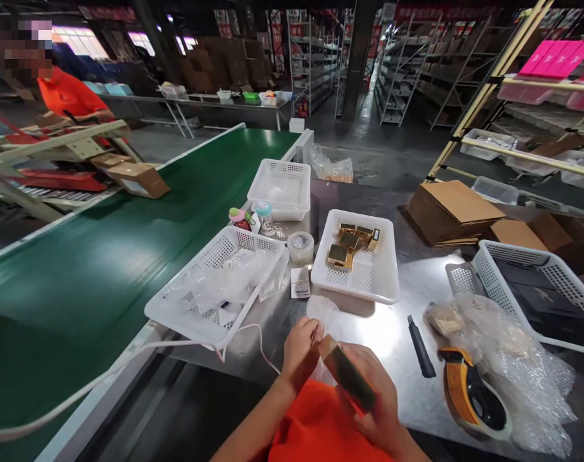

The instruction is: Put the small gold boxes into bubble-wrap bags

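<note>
My right hand [376, 382] grips a small gold box [347, 372], which is tilted in front of my body. Close to its left, my left hand [299, 346] is closed in a pinch on a clear bubble-wrap bag [323, 309]; part of the bag is hidden behind my fingers. Beyond my hands, a white basket [357, 292] holds several more gold boxes [350, 240]. Near the basket's left side lie a small printed packet [300, 283] and a roll of clear tape [300, 248].
At left, a white basket [164, 310] with plastic bags stands beside a green conveyor [99, 250]. To the right lie a black knife [420, 346], an orange tape dispenser [458, 385], bubble wrap [518, 366] and stacked cardboard [458, 208]. A person in orange [70, 93] stands across the conveyor.
</note>
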Demonstrator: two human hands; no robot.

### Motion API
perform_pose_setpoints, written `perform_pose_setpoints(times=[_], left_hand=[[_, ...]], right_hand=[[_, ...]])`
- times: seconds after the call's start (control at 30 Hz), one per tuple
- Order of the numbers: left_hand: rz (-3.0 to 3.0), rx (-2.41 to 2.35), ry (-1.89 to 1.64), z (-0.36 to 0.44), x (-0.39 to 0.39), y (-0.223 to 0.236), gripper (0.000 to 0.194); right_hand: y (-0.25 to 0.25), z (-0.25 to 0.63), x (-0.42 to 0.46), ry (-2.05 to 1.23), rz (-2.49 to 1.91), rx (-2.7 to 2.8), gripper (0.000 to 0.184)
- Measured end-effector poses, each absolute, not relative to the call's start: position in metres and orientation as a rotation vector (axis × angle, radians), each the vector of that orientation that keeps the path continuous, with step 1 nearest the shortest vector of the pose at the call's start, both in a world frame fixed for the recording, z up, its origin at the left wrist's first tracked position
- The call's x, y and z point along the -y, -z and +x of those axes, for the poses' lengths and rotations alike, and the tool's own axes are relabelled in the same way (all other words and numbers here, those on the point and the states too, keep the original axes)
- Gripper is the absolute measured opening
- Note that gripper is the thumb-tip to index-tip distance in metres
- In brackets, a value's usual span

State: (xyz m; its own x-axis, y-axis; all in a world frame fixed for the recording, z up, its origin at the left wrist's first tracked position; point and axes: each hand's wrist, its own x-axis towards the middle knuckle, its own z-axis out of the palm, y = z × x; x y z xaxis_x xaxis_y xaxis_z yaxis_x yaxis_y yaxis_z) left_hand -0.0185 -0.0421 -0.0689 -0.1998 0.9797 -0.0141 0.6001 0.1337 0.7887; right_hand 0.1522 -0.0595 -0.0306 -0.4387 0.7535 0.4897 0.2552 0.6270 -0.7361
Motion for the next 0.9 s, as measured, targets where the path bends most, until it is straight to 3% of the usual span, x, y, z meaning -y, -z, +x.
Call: perform_pose_setpoints(times=[0.07,0.23,0.4,0.47,0.53,0.7,0.8,0.9], left_hand=[[1.412,-1.728,-1.011,-0.019,0.039,0.074,0.038],[1.072,-1.635,-1.231,-0.024,0.042,0.080,0.025],[1.510,-1.813,-1.239,-0.017,0.050,0.069,0.027],[1.733,-1.805,-1.224,-0.008,0.054,0.069,0.029],[1.906,-1.798,-1.189,0.003,0.061,0.072,0.028],[2.046,-1.926,-0.980,0.017,0.075,0.083,0.024],[2.074,-2.010,-0.769,0.014,0.073,0.086,0.025],[2.142,-1.938,-0.872,0.010,0.064,0.083,0.027]], right_hand=[[0.039,0.150,0.058,-0.753,-0.777,2.035,0.067],[0.064,0.157,0.055,-0.658,-1.018,2.107,0.067],[0.068,0.160,0.052,-0.456,-1.217,2.229,0.058],[0.063,0.159,0.047,-0.597,-1.332,2.108,0.042],[0.059,0.157,0.040,-0.948,-1.458,1.790,0.021],[0.063,0.148,0.034,-1.798,-1.478,0.786,0.040],[0.075,0.138,0.044,-1.945,-1.461,0.551,0.038],[0.086,0.132,0.053,-1.738,-1.363,0.777,0.033]])
